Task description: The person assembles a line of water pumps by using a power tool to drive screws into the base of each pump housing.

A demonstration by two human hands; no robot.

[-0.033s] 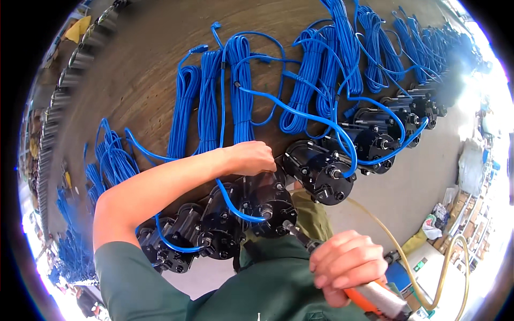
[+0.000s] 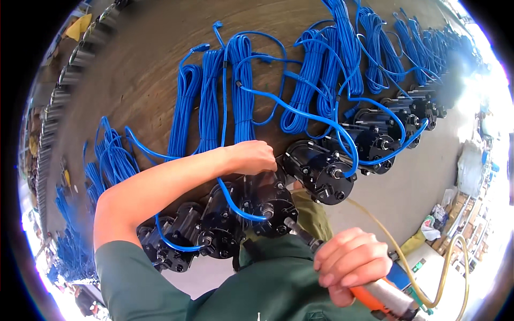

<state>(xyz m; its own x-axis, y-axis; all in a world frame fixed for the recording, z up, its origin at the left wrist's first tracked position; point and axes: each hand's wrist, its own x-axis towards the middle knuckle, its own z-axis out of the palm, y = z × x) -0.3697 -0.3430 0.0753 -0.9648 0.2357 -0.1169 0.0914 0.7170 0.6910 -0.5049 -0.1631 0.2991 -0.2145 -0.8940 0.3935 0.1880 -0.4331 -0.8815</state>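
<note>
My right hand (image 2: 350,262) is wrapped round a pneumatic driver (image 2: 383,299) with an orange and silver body. Its slim nose and tip point at the lower right of the end face of a black cylindrical motor housing (image 2: 267,206); whether the tip touches a bolt there, I cannot tell. Over that housing's far end lies my left hand (image 2: 251,158), fingers curled in and fingertips hidden. A blue cable (image 2: 235,207) enters the same end face through a gland. Just to the right stands another black housing (image 2: 321,174), its cable arching up and back.
More black housings (image 2: 219,224) line the near edge of a brown table (image 2: 144,85), on both sides. Bundled blue cables (image 2: 241,91) lie behind them. A yellowish hose (image 2: 447,267) loops at the right. Beyond it are shelves with boxes (image 2: 463,224).
My right hand and the pneumatic driver have shifted slightly to the right. My left hand stays at the housing's far end.
</note>
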